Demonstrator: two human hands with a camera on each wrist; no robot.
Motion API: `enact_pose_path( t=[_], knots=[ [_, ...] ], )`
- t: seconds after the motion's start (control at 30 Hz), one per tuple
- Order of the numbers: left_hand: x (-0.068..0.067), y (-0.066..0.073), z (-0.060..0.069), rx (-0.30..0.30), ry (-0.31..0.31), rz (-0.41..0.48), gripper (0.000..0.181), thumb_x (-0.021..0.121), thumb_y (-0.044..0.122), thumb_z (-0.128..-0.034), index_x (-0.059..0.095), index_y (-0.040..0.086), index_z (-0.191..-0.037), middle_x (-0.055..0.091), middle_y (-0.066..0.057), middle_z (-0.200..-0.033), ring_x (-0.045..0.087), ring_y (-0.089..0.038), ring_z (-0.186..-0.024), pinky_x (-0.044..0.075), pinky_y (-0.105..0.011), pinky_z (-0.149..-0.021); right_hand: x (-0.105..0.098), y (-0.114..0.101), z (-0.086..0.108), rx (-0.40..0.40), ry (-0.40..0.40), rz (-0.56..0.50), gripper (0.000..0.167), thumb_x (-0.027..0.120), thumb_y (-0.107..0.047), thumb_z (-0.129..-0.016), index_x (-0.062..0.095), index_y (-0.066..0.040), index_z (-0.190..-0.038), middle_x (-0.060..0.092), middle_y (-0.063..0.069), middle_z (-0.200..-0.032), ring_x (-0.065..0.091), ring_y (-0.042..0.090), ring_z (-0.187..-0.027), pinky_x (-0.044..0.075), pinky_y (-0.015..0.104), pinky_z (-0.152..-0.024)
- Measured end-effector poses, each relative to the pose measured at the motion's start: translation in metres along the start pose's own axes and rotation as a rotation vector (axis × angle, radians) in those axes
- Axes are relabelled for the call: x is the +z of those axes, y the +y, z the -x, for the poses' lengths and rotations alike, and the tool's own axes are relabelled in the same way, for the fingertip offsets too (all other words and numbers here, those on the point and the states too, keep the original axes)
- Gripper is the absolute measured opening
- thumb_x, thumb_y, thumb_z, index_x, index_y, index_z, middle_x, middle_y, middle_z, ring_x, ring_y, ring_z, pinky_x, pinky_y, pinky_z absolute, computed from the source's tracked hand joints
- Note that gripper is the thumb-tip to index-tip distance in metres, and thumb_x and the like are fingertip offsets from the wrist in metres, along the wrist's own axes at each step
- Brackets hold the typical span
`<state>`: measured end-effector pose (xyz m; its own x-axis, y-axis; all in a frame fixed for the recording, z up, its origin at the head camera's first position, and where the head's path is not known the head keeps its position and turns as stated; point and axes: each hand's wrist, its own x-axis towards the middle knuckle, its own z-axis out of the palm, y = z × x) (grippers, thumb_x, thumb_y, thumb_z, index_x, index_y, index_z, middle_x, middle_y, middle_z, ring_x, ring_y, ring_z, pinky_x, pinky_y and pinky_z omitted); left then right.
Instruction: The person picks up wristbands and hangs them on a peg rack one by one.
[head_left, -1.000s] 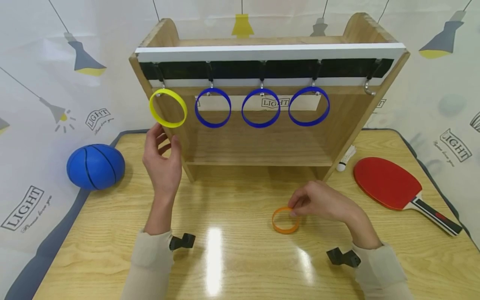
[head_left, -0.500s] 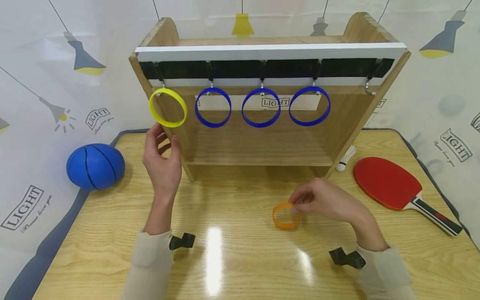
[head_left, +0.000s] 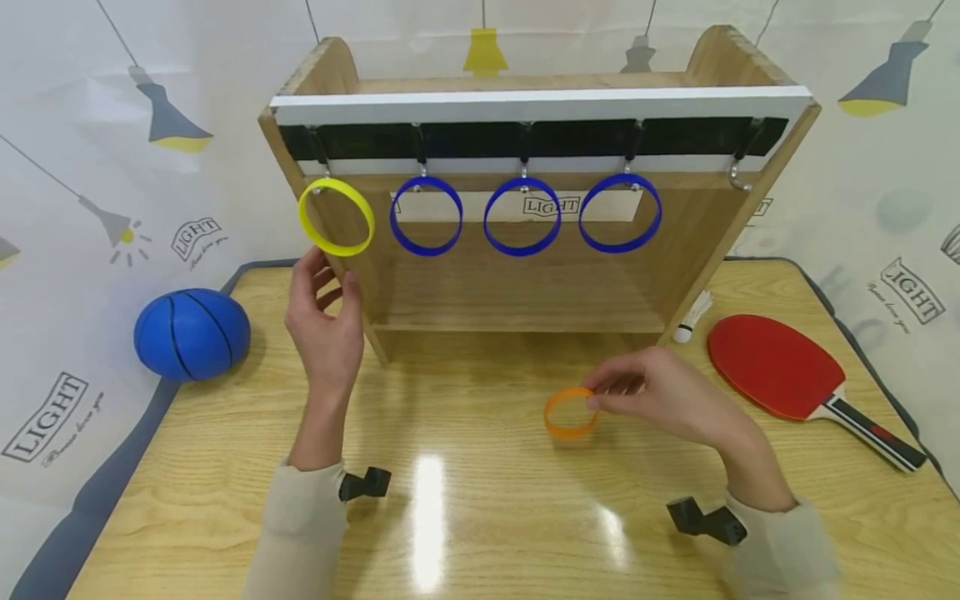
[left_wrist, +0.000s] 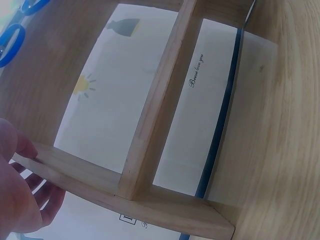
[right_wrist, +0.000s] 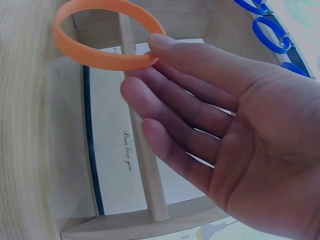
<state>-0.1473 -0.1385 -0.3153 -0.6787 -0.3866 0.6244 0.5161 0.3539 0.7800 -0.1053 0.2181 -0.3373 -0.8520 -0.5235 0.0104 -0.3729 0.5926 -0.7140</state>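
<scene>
My right hand pinches an orange silicone wristband between thumb and fingertips, held in front of the shelf's lower right. In the right wrist view the wristband hangs level from the thumb tip, the other fingers loosely bent below it. My left hand grips the left side panel of a small wooden shelf, its thumb inside and its fingers outside, as the left wrist view shows. Above that hand a yellow wristband hangs on the leftmost hook. Blue wristbands hang on the three middle hooks.
The rightmost hook carries no band. A blue ball lies left of the shelf. To the right are a shuttlecock and a red table tennis bat. A printed cloth stands behind the table.
My right hand has risen slightly toward the shelf with the orange wristband, lifting it off the table. The left hand has stayed on the side panel.
</scene>
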Motion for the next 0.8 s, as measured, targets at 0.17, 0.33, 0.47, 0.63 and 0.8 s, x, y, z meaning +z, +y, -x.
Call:
enact_pose_path(
  t=[0.17, 0.33, 0.47, 0.63, 0.8],
  knots=[
    [0.000, 0.000, -0.001, 0.007, 0.001, 0.002, 0.035, 0.059, -0.007, -0.0902, 0.059, -0.006, -0.125, 0.063, -0.013, -0.116, 0.061, -0.031, -0.105, 0.052, -0.032, -0.080, -0.006, -0.006, 0.005, -0.035, 0.085, 0.006, 0.013, 0.076, -0.023, -0.087, 0.076, -0.019, -0.099, 0.069, -0.014, -0.086, 0.064, 0.009, -0.077, 0.053, 0.028, -0.067],
    [0.000, 0.000, -0.001, 0.007, 0.000, -0.003, 0.035, 0.059, -0.007, -0.0903, 0.058, -0.006, -0.125, 0.063, -0.013, -0.117, 0.061, -0.030, -0.104, 0.052, -0.033, -0.080, -0.012, -0.014, 0.008, -0.050, 0.162, -0.009, 0.013, 0.076, -0.025, -0.087, 0.075, -0.023, -0.100, 0.070, -0.016, -0.088, 0.064, 0.008, -0.079, 0.053, 0.027, -0.068],
    [0.000, -0.001, 0.000, 0.007, -0.005, -0.005, 0.035, 0.059, -0.008, -0.0902, 0.058, -0.006, -0.125, 0.063, -0.015, -0.117, 0.061, -0.030, -0.104, 0.052, -0.034, -0.081, -0.014, -0.022, 0.013, -0.059, 0.240, -0.028, 0.016, 0.077, -0.023, -0.086, 0.075, -0.024, -0.101, 0.070, -0.016, -0.090, 0.065, 0.009, -0.080, 0.053, 0.025, -0.068],
    [0.001, -0.001, 0.001, 0.016, -0.010, -0.005, 0.035, 0.059, -0.008, -0.0902, 0.058, -0.007, -0.125, 0.063, -0.016, -0.116, 0.061, -0.030, -0.104, 0.052, -0.034, -0.081, -0.019, -0.031, 0.020, -0.040, 0.322, -0.083, 0.020, 0.079, -0.016, -0.084, 0.076, -0.019, -0.104, 0.071, -0.011, -0.091, 0.065, 0.013, -0.079, 0.052, 0.024, -0.066],
    [0.000, -0.001, 0.000, 0.008, 0.000, -0.005, 0.035, 0.059, -0.008, -0.0900, 0.058, -0.006, -0.125, 0.063, -0.015, -0.117, 0.061, -0.030, -0.105, 0.052, -0.034, -0.081, -0.029, -0.040, 0.022, -0.020, 0.422, -0.188, 0.019, 0.078, -0.011, -0.084, 0.075, -0.012, -0.103, 0.073, 0.000, -0.091, 0.066, 0.018, -0.071, 0.053, 0.025, -0.059]
  ],
)
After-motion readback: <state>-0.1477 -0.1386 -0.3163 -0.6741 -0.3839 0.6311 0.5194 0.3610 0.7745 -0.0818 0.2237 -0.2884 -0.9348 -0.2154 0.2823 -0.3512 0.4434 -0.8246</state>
